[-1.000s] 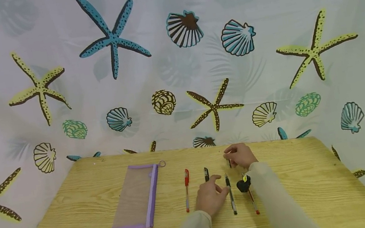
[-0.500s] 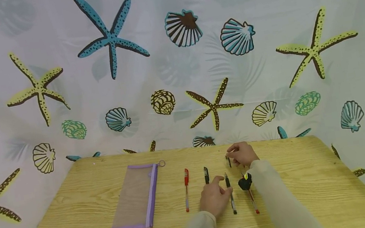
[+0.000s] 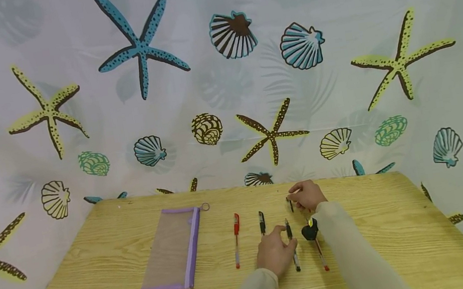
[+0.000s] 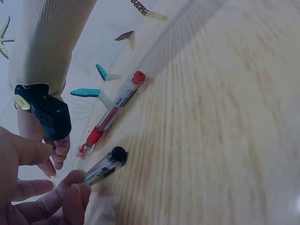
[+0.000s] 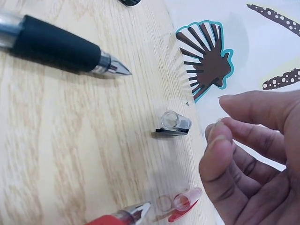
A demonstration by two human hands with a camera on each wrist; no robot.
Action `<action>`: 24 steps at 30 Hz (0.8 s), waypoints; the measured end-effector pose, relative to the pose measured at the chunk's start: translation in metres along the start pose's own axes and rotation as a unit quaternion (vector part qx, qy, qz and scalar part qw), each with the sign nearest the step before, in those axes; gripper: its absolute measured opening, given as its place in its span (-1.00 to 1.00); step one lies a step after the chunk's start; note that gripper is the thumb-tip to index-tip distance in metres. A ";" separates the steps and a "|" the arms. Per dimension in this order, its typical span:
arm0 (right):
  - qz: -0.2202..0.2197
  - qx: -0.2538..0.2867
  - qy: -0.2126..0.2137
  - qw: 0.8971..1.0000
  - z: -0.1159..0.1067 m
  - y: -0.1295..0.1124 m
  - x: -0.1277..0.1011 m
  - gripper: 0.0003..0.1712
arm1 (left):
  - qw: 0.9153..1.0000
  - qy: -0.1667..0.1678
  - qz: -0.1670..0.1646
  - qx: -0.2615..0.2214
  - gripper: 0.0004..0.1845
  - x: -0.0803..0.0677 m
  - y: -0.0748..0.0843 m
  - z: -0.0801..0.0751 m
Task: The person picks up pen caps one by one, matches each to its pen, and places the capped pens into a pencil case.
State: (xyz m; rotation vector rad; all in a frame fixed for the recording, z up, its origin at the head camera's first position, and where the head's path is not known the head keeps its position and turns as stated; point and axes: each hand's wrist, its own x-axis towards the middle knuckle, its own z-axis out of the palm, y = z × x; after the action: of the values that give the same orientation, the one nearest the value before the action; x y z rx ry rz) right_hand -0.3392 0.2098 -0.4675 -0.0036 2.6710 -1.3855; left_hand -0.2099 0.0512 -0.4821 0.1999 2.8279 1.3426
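Observation:
My right hand (image 3: 308,196) hovers just right of a black-clipped clear pen cap (image 5: 174,123) on the table, its fingers loosely bent and holding nothing. My left hand (image 3: 277,253) is beside an uncapped black gel pen (image 3: 289,231), thumb and forefinger apart, with the thumb overlapping the barrel in the head view. In the left wrist view, the fingertips (image 4: 77,180) partly cover this black pen (image 4: 108,164). An uncapped red gel pen (image 3: 321,254) lies partly under the right forearm. Its tip and a red-clipped cap (image 5: 186,200) show in the right wrist view.
A capped red pen (image 3: 237,239) and a capped black pen (image 3: 262,221), the latter partly behind the left hand, lie to the left. Further left is a purple-edged mesh zip pouch (image 3: 168,250) with a ring pull. A shell-print curtain (image 3: 187,96) surrounds the wooden table (image 3: 99,286).
My right hand has drawn slightly right, off the black cap, which stays on the table. My left hand has shifted a little right along the black pen.

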 end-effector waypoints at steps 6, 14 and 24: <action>0.015 -0.002 0.004 1.000 0.002 -0.003 -0.002 -0.63 | 1.000 0.005 0.002 0.000 -0.61 -0.002 0.000 0.004; 0.020 -0.005 0.008 1.000 0.008 0.003 0.002 -0.63 | 1.000 0.001 -0.021 0.012 -0.58 -0.003 0.000 0.007; 0.021 -0.001 0.001 1.000 0.010 0.007 0.007 -0.63 | 0.998 0.012 -0.029 0.051 -0.55 -0.001 0.000 0.013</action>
State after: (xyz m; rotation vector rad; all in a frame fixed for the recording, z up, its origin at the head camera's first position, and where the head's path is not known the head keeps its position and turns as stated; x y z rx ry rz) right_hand -0.3450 0.2048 -0.4797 0.0544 2.6577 -1.3724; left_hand -0.2076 0.0610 -0.4899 0.1022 2.9012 1.1986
